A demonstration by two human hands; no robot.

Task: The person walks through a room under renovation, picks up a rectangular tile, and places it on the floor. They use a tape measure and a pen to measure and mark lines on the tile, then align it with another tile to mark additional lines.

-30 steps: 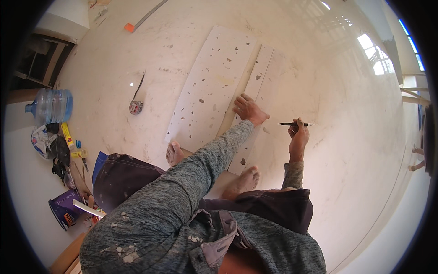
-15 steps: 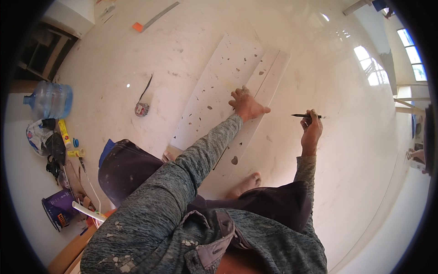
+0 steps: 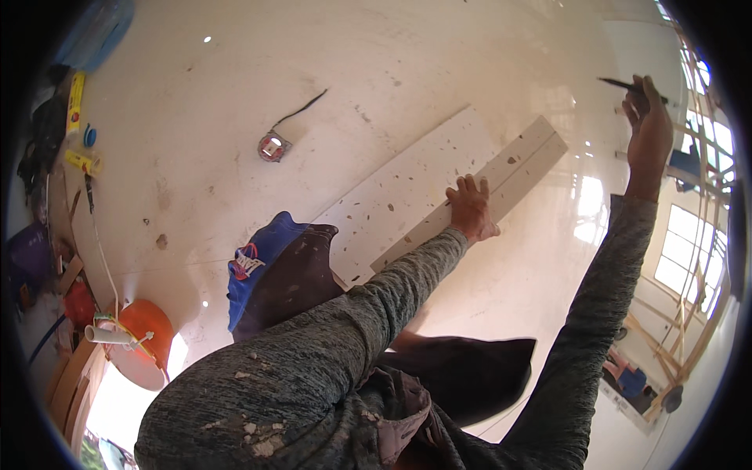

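Observation:
My left hand (image 3: 471, 210) rests palm down, fingers spread, on a narrow pale strip (image 3: 513, 160) with dark specks and a thin line along its length. Along its left side, the strip meets a wider white speckled panel (image 3: 415, 172); both lie slantwise on the floor. Raised far out to the right, my right hand (image 3: 648, 133) pinches a thin black pencil (image 3: 617, 82) with its point toward the left. A tape measure (image 3: 272, 147) lies left of the panel, its dark strap trailing up and right.
Smooth pale floor (image 3: 196, 102) surrounds the panel. At the left stand an orange bucket (image 3: 149, 329), a yellow tube (image 3: 75, 102) and a large blue water bottle (image 3: 98, 31). Wooden poles (image 3: 666, 352) and a person (image 3: 627, 377) are at the far right.
My right hand has swung up and outward to the right, still with the pencil. My left hand stays on the strip. The whole view has turned, bringing the orange bucket into sight.

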